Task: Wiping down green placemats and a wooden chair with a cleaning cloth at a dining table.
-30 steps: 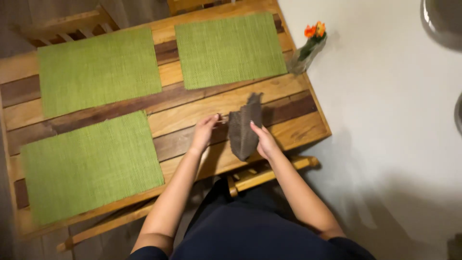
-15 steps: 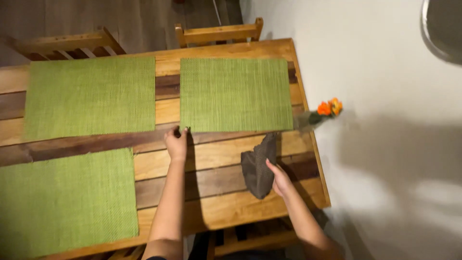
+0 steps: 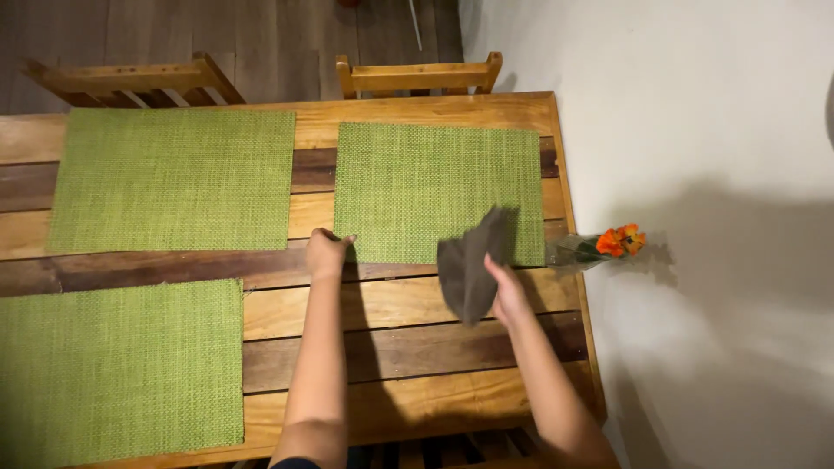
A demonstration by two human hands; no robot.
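Over a wooden plank table set against a pale wall, we look straight down at both of our bare arms reaching forward. Our left hand sits at the near left corner of the far right placemat, a green woven rectangle; the fingers are curled closed and appear to pinch that corner, though the actual contact is small and partly hidden under the knuckles. Our right hand is shut around a dark grey cloth, held crumpled and raised off the table, its upper end overlapping the near edge of the same placemat in our view and its lower end hanging over the bare planks. We cannot tell whether the cloth touches the mat or only hovers above it. Two more green placemats lie flat: one at far left, beside the first with a strip of wood between them, and one at near left, running off the left edge of the view. The near right place on the table is bare wood, where the shadows of our arms fall. At the right edge of the table, just beside the far right placemat, a clear vase carries an orange flower that leans out toward the wall. Beyond the far edge, two wooden chairs are pushed in, one at left and one at right, on a dark plank floor.
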